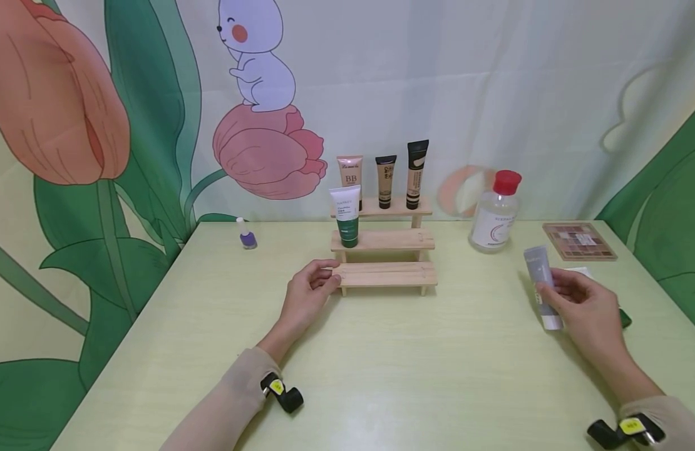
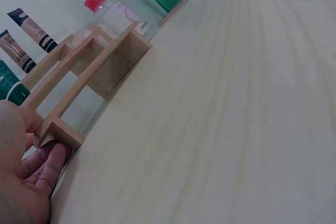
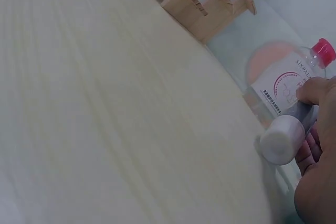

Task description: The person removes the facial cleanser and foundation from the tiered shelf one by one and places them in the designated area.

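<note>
Grey tube [image 1: 541, 270], tilted slightly toward the wooden rack [image 1: 395, 239] at its upper end, white cap downward; well to the right of the rack and farther from it than the red-capped bottle [image 1: 495, 216]. Contact with the bench [image 1: 437, 376] under the cap: impossible to tell. Right grip [image 1: 586, 304] narrow, pinching the tube between thumb and fingers. Left grip [image 1: 309, 285] pinching the left end of the rack's lowest tier.

For good handling, as a judgement: hold lightly, to avoid denting probably soft walls. On any move toward the rack, pass in front of the bottle, well clear of its side. Straighten the tube before resting any weight on the cap. Brace the rack without tugging, to avoid toppling the green-and-white tube [image 1: 347, 216] on its middle tier or the three tubes [image 1: 384, 181] on its top tier. Release only once steady.
</note>
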`<action>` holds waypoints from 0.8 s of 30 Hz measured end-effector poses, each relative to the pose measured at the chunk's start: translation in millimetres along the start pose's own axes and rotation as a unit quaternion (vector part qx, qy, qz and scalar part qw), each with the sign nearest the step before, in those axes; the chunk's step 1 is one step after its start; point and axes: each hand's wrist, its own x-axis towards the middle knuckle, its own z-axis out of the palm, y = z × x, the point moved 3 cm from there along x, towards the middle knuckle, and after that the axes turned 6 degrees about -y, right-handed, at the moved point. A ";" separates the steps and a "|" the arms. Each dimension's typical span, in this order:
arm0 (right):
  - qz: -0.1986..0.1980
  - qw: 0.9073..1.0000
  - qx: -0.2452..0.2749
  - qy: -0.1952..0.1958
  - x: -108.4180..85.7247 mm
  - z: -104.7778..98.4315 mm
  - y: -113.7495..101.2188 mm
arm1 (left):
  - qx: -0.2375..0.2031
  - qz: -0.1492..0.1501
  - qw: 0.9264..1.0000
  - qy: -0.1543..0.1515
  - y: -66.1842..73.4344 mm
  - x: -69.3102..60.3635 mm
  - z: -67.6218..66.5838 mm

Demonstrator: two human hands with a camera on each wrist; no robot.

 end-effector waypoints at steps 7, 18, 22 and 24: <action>-0.008 1.000 -0.020 0.000 -3.2 3.6 0.6 | -0.002 0.006 1.000 -0.001 2.1 -1.4 -0.5; -0.005 0.999 -0.053 -0.007 -3.6 9.7 4.2 | -0.001 0.006 1.000 0.001 2.1 -1.1 -0.4; -0.001 0.998 -0.059 -0.007 -4.2 9.8 4.8 | 0.002 0.002 1.000 0.000 1.2 -0.9 0.0; -0.002 0.998 -0.061 -0.007 -3.9 10.0 4.7 | 0.001 0.001 1.000 0.000 0.8 -0.6 -0.2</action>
